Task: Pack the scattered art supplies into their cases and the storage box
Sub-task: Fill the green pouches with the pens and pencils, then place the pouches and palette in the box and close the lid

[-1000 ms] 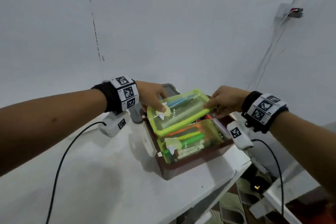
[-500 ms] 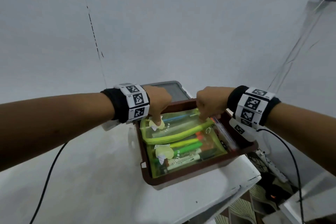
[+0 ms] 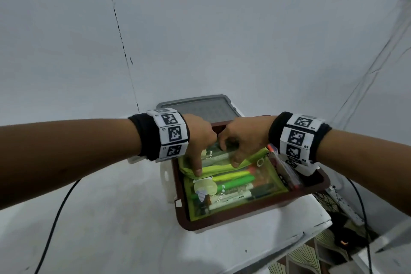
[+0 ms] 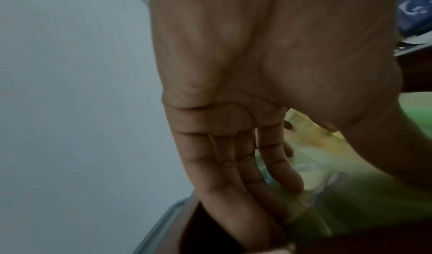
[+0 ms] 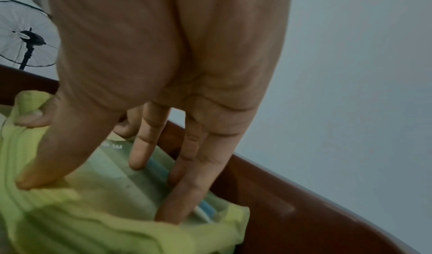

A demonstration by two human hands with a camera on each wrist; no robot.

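A brown storage box (image 3: 244, 214) stands on the white table (image 3: 111, 229). Two clear green pencil cases full of pens lie in it. The near case (image 3: 240, 187) lies flat. The far case (image 3: 222, 168) overlaps it at the back of the box. My left hand (image 3: 199, 158) presses straight fingers on the far case's left part (image 4: 327, 165). My right hand (image 3: 235, 149) presses its right part (image 5: 105, 193), thumb on the green edge, fingers beside the box wall (image 5: 280, 193). A clear pouch of red pens (image 3: 284, 169) stands along the box's right side.
A grey lid (image 3: 198, 109) lies just behind the box against the white wall. The table's edge runs close to the box on the right, with a power strip (image 3: 342, 204) and cables below. A standing fan (image 5: 28, 40) shows in the right wrist view.
The far green case, held tilted above the box a second ago, now sits down in the box. Both hands have moved together over it, from gripping its ends to pressing on it.
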